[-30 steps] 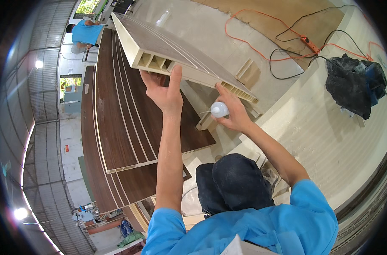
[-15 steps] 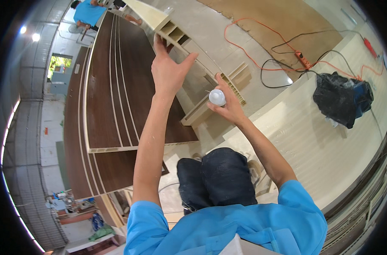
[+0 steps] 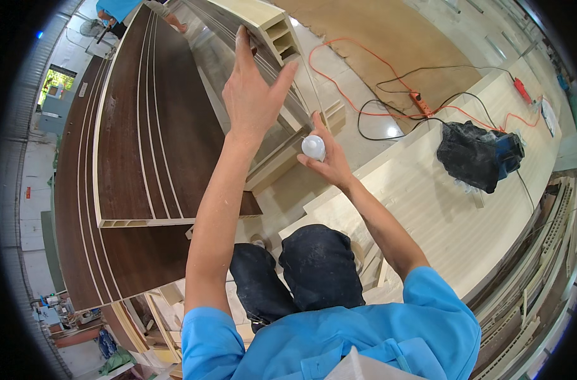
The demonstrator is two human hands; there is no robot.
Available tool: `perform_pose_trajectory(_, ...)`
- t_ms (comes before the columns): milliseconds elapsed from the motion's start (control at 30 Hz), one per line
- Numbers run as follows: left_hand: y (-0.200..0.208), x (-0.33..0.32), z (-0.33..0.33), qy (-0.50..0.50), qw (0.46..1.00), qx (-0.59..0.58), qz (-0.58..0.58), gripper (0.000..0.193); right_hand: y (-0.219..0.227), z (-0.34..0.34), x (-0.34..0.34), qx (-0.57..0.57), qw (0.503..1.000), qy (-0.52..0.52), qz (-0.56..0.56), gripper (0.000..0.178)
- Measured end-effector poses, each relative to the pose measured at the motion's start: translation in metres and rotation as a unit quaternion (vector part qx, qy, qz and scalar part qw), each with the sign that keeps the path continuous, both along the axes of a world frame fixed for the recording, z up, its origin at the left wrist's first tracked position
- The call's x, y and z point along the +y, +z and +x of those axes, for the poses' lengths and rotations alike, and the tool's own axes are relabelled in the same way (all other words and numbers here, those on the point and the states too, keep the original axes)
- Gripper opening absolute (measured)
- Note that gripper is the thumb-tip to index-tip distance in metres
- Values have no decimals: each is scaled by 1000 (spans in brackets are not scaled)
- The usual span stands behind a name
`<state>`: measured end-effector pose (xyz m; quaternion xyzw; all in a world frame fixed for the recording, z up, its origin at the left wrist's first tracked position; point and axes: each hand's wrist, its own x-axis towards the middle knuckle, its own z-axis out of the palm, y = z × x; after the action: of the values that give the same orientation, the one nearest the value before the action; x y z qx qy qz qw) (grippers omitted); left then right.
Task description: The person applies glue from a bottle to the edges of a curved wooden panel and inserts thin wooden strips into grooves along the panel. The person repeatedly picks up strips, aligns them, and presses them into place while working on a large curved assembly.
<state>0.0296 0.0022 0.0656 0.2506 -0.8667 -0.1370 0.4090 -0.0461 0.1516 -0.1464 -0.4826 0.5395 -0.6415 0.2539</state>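
Note:
A hollow-core panel point(image 3: 279, 39) with pale edges, open cells at its end and a dark striped face stands tilted in front of me. My left hand point(image 3: 253, 98) holds its edge, the fingers stretched over the dark-face side and the thumb spread toward the pale side. In my right hand point(image 3: 331, 161) is a white plastic bottle point(image 3: 313, 147), its rounded end toward me. The right fingers are close to the panel's lower end; whether they touch it I cannot tell. To the left lies a large dark brown panel point(image 3: 127, 126) with pale stripes, on top of another one.
On the pale bench point(image 3: 421, 209) at right lies a black plastic bag point(image 3: 469, 155). An orange power strip point(image 3: 421, 104) with orange and black cords lies beyond. Pale strips point(image 3: 529, 297) are stacked at far right. Another person point(image 3: 119, 9) in blue stands at the far left.
The hollow-core panel has turned, so more of its dark striped face shows. Both hands keep their holds. My view has shifted somewhat to the right.

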Motion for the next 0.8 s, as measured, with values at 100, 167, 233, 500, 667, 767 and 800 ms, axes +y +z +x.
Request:
perform_pose_trajectory(100,0,1,-6,11,999,25,-20,101,0,-3,0,29,1000,2,-1,99)
perform_pose_trajectory(167,-3,2,-9,3,998,50,-29,99,2,-5,1,31,999,6,0,83)
perform_pose_trajectory(233,-6,3,-11,-6,997,69,-39,99,6,-7,4,3,1000,20,1,54)
perform_pose_trajectory(500,-21,3,-18,16,998,47,-27,102,16,-23,12,66,997,26,44,67)
perform_pose_trajectory(667,-34,0,-16,7,999,48,0,104,22,-33,21,37,995,36,84,69)
perform_pose_trajectory(767,-41,-2,-17,9,998,63,-19,104,41,-48,37,4,982,-2,187,74)
perform_pose_trajectory(800,-44,-2,-18,9,997,69,-23,104,50,-52,43,18,986,-50,159,76)
